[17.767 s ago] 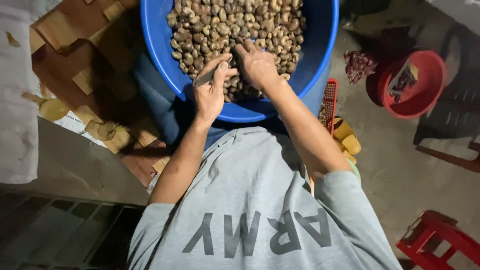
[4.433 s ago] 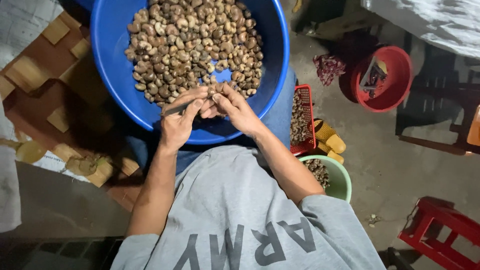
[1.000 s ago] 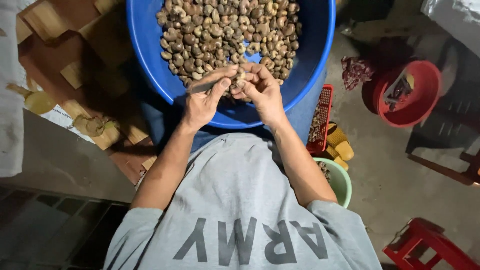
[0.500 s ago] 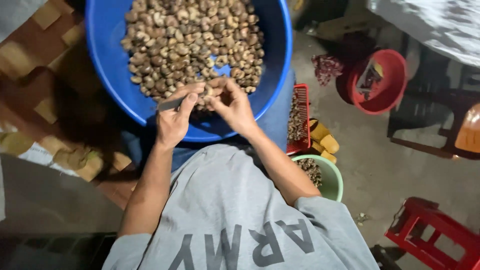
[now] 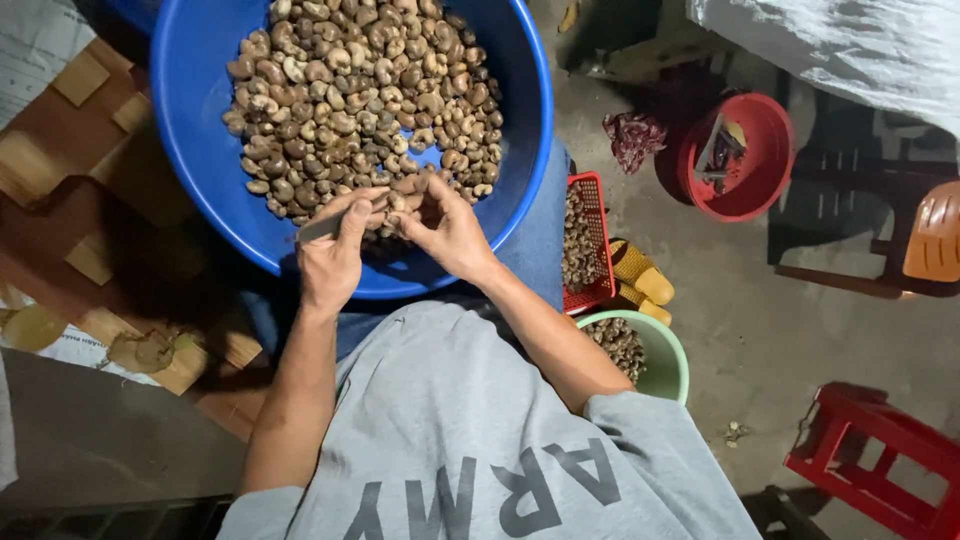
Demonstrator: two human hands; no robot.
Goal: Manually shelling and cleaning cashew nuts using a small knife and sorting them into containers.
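A big blue basin rests on my lap, heaped with brown cashew nuts in their shells. Both hands meet over its near rim. My left hand grips a thin grey blade-like tool that points left. My right hand pinches a single nut against my left fingers. My grey shirt fills the bottom of the view.
A red mesh basket and a green bowl, both holding nuts, sit by my right side. Yellow slippers, a red bucket, a red stool and an orange chair stand on the concrete floor. Wooden blocks lie left.
The hands stay together at the basin's near rim, fingers shifting on the nut. The view has drifted slightly; nothing else has moved.
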